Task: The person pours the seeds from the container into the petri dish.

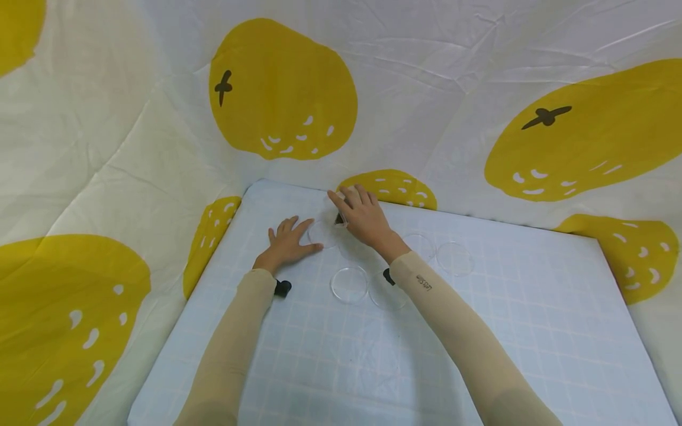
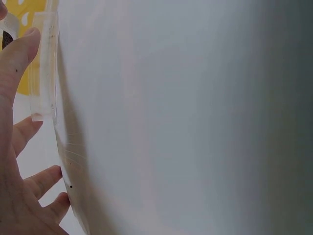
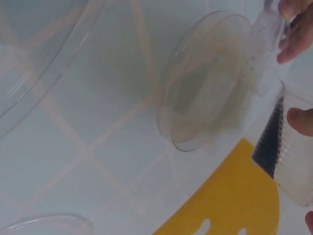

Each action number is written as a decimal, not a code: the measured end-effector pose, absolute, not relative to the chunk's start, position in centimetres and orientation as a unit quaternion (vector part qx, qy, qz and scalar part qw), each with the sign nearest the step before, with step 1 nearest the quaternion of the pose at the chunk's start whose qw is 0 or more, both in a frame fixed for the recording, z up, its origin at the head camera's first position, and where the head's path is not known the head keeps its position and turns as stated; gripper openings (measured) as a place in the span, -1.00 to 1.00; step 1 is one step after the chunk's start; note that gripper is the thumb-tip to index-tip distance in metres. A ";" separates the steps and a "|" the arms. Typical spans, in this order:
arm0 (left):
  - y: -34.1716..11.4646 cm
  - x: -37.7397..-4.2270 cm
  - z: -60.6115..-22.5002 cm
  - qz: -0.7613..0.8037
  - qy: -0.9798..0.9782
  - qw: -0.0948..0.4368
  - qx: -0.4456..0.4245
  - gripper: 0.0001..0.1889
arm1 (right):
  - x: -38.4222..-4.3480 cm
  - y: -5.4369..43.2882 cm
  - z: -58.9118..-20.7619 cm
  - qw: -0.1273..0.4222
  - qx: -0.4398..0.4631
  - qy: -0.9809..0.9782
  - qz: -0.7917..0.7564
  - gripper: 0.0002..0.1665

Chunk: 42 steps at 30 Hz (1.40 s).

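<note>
My left hand [image 1: 290, 244] spans a clear petri dish [image 2: 45, 68] on the table, thumb on one side of its rim and index finger at the other. Its remaining fingers spread out on the cloth. Over that dish, my right hand [image 1: 362, 216] grips a clear ribbed container [image 3: 298, 161], which is tilted, with dark granular material [image 3: 271, 142] gathered toward its lower side. Dark specks show on the dish in the right wrist view. Another clear petri dish [image 3: 205, 83] lies beside it, partly hidden by the right forearm in the head view.
More clear round dishes lie on the checked pale-blue cloth [image 1: 533, 331]: one dish [image 1: 348, 285] in front of the hands, another dish [image 1: 455, 258] right of the right wrist. A fruit-patterned curtain [image 1: 415, 118] rises right behind the table's back edge.
</note>
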State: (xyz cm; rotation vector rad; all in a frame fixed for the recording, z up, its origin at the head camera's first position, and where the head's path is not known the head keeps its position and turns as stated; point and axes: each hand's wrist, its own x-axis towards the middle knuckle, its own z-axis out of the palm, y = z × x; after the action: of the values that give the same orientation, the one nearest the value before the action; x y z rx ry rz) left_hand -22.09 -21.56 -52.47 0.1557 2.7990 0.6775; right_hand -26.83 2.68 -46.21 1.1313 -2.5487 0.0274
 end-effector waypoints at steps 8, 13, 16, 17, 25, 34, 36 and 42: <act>-21.6 -22.2 -52.6 0.232 0.963 0.124 0.056 -0.03 | -27.0 2.5 -46.5 0.167 0.398 -0.902 -0.001 0.01; -21.7 -22.2 -52.6 0.234 0.963 0.122 0.056 -0.04 | -26.9 2.3 -46.5 0.170 0.396 -0.902 -0.008 -0.04; -21.7 -22.2 -52.5 0.236 0.962 0.121 0.057 -0.04 | -26.9 2.2 -46.5 0.170 0.393 -0.904 -0.009 -0.08; -21.7 -22.2 -52.5 0.236 0.962 0.121 0.056 -0.04 | -26.9 2.2 -46.5 0.169 0.393 -0.904 -0.007 -0.08; -21.6 -22.1 -52.6 0.232 0.963 0.128 0.051 -0.04 | -26.9 2.0 -46.4 0.167 0.392 -0.905 -0.006 -0.04; -21.6 -22.0 -52.6 0.232 0.963 0.126 0.050 -0.05 | -26.9 1.8 -46.4 0.156 0.389 -0.908 -0.012 -0.02; -21.5 -22.0 -52.6 0.229 0.964 0.127 0.049 -0.05 | -26.9 1.7 -46.4 0.152 0.388 -0.909 -0.015 0.00; -21.7 -22.3 -52.9 0.226 0.964 0.131 0.048 -0.04 | -26.8 1.5 -46.3 0.156 0.390 -0.908 -0.012 0.03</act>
State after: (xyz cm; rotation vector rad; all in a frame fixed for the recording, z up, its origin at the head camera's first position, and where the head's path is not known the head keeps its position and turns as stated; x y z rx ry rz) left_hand -22.28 -21.68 -52.90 0.1396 2.7990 0.6557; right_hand -26.84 1.50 -46.33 1.1159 -2.5985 -0.0340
